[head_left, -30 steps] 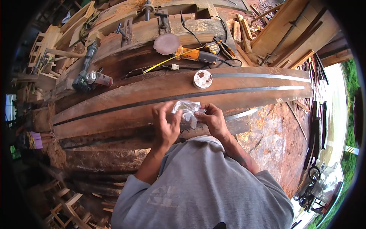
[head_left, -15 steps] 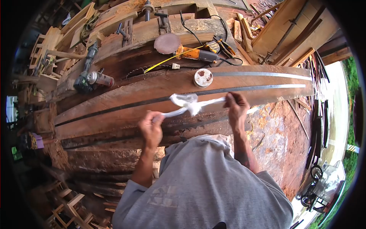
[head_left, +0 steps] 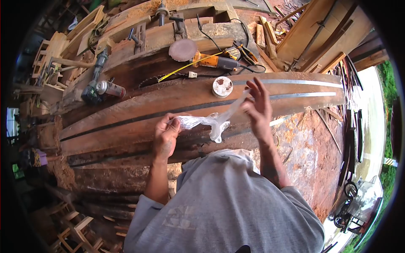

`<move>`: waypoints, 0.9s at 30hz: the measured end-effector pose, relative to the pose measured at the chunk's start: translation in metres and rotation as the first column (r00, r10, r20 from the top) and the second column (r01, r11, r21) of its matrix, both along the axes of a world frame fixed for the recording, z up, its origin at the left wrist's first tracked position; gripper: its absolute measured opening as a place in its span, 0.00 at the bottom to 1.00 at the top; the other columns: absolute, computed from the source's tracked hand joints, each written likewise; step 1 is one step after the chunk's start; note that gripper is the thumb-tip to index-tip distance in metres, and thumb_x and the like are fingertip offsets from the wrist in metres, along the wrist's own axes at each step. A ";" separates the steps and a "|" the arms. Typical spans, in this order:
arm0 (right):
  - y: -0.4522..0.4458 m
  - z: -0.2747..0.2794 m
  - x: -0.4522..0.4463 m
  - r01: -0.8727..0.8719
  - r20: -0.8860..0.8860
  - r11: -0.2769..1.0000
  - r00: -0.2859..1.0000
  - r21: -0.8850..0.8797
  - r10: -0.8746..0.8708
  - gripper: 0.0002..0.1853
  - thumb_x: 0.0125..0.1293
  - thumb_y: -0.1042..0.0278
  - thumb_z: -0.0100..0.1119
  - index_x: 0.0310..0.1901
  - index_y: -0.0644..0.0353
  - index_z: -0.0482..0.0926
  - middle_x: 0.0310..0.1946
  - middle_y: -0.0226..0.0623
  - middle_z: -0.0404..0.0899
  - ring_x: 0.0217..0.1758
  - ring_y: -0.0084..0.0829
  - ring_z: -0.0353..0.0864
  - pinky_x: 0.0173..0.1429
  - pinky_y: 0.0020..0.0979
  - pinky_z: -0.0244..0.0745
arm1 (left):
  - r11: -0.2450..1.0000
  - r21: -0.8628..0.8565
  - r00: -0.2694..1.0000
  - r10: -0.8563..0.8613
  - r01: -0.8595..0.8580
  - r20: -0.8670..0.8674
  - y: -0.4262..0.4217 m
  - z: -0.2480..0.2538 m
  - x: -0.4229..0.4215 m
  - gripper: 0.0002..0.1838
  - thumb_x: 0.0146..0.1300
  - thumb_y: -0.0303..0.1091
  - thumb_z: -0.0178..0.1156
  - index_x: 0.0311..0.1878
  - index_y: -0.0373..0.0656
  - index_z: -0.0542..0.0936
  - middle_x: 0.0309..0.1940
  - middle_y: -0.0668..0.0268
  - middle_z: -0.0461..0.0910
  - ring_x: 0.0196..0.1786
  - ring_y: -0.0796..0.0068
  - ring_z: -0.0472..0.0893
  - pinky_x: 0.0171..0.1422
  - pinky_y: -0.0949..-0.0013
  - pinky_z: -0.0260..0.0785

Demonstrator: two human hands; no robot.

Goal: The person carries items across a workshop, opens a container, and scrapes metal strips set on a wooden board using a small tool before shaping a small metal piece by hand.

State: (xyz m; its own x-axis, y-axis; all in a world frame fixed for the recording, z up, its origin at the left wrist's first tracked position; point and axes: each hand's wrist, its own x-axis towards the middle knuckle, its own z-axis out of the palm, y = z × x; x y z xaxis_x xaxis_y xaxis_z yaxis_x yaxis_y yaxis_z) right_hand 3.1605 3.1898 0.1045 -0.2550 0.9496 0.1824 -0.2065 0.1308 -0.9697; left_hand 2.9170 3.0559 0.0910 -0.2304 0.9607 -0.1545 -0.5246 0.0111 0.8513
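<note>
A thin translucent plastic piece hangs crumpled between my two hands, above long brown planks with dark and shiny strips. My left hand pinches its left end between thumb and fingers. The other end stretches up to my right hand, whose upper fingers are spread while the plastic runs by its thumb and fingertips. A round white tub with brown smears stands on the plank just beyond my hands.
Beyond the planks lie an orange and black grinder, a yellow measuring tape, pliers, a spray can and a green-black power tool. Clamps stand farther back. A person is at the far left.
The plastic was bunched between close hands, then was pulled out into a strip. Since then my right hand has risen and its upper fingers have spread; the plastic's right end is higher.
</note>
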 end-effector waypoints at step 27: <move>-0.062 -0.013 -0.023 -0.273 0.491 0.951 0.854 0.142 0.172 0.15 0.59 0.76 0.72 0.48 0.64 0.81 0.38 0.44 0.78 0.40 0.44 0.82 0.44 0.39 0.78 | 0.975 -0.047 0.949 0.198 -0.215 -0.245 0.018 -0.021 0.048 0.07 0.73 0.30 0.60 0.42 0.36 0.82 0.37 0.68 0.84 0.37 0.83 0.79 0.44 0.77 0.71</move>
State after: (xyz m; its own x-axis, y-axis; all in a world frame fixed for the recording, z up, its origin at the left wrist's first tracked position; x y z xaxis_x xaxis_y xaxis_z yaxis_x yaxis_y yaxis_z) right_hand 3.1375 3.1282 0.0918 -0.5582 0.8129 0.1663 0.2168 0.3363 -0.9164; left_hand 2.9649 3.0740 0.0700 -0.4611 0.8765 -0.1387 -0.3050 -0.0098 0.9523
